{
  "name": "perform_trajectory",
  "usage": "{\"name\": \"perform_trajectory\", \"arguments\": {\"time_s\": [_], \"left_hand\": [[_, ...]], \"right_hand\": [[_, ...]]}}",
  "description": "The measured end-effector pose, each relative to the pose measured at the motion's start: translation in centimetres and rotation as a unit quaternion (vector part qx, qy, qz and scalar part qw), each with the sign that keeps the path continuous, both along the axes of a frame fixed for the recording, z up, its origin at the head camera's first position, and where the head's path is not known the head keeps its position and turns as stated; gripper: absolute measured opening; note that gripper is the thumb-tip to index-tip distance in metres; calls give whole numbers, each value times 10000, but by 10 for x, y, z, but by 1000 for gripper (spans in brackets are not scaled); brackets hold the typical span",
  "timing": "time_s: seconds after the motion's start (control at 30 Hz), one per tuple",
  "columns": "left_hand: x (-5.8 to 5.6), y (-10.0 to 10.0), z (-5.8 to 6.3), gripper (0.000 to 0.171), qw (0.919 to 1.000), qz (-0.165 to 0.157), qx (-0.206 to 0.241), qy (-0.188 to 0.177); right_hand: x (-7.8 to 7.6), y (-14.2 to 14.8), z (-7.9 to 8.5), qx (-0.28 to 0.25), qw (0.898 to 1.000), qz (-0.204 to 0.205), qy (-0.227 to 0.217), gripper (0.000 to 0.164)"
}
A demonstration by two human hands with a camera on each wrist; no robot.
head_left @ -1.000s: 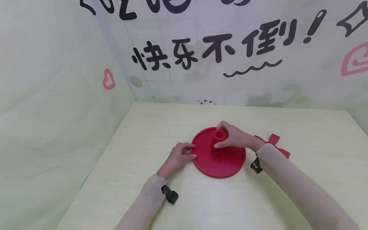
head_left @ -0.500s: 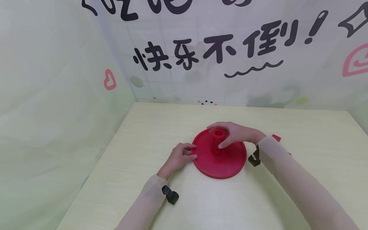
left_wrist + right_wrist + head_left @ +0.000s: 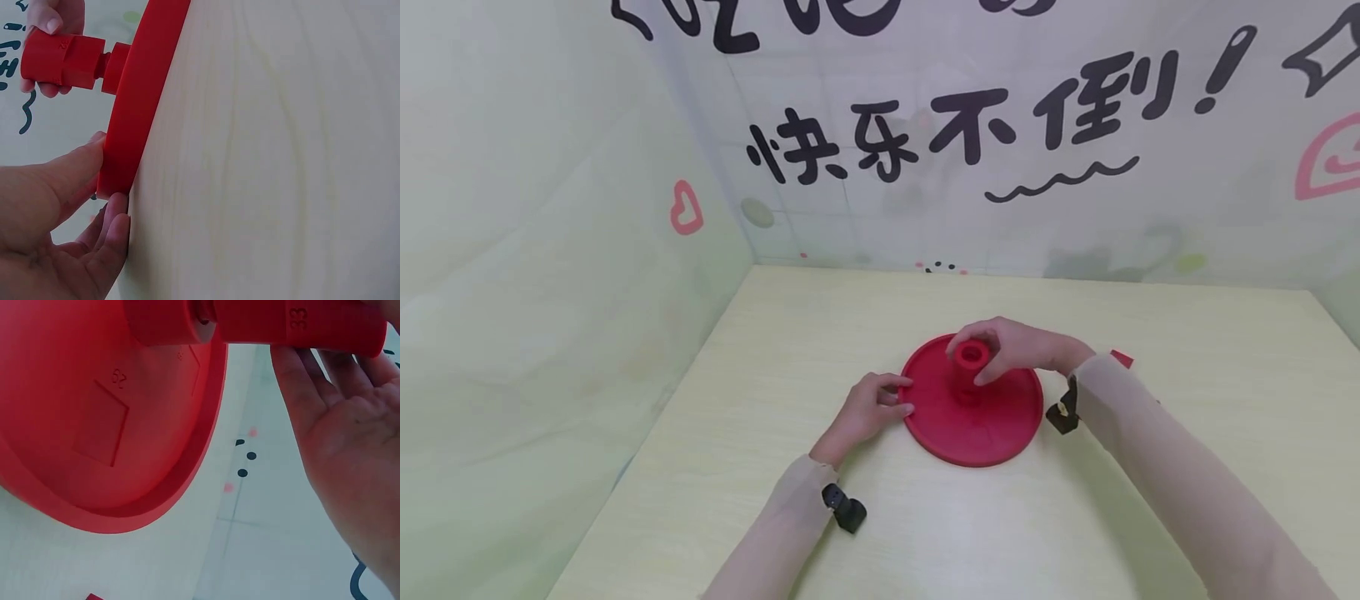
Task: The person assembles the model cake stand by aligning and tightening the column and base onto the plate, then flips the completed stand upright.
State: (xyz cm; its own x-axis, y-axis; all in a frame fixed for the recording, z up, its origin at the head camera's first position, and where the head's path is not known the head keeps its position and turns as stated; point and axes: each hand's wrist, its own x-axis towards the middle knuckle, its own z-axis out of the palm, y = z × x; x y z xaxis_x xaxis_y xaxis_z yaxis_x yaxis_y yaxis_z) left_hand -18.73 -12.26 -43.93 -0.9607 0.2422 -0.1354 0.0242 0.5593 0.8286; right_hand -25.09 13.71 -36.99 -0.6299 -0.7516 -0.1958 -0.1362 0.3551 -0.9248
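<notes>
A red round base [image 3: 970, 442] with a raised rim lies on the table. My left hand [image 3: 868, 408] pinches its left edge between thumb and fingers. Over its centre stands a red hollow cylinder [image 3: 65, 59], upright, with my right hand [image 3: 1018, 343] curled round its upper part. Between the cylinder and a short red stub [image 3: 117, 67] on the base, a narrower neck shows in the left wrist view. Embossed digits mark the cylinder, and a shallow outlined recess [image 3: 103, 425] is cut into the base. The far side of the cylinder is hidden by my fingers.
A red flat piece [image 3: 1122, 359] lies on the table to the right, mostly hidden behind my right forearm. The pale wooden table [image 3: 805, 333] meets a printed fabric backdrop [image 3: 880, 225] at the back and left.
My right hand has shifted its hold on the cylinder, its fingers spreading and then closing round it again. More of the flat red piece is covered by the right sleeve. The left hand stays put.
</notes>
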Motion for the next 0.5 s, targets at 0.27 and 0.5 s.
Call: {"name": "perform_trajectory", "arguments": {"time_s": [0.27,0.5], "left_hand": [[1,1,2,35,10000,14,5,-12],[1,0,3,35,10000,-12,14,30]], "right_hand": [[10,-2,-8,48,9961,-665,569,54],[20,-7,-14,-158,9900,-1195,731,51]]}}
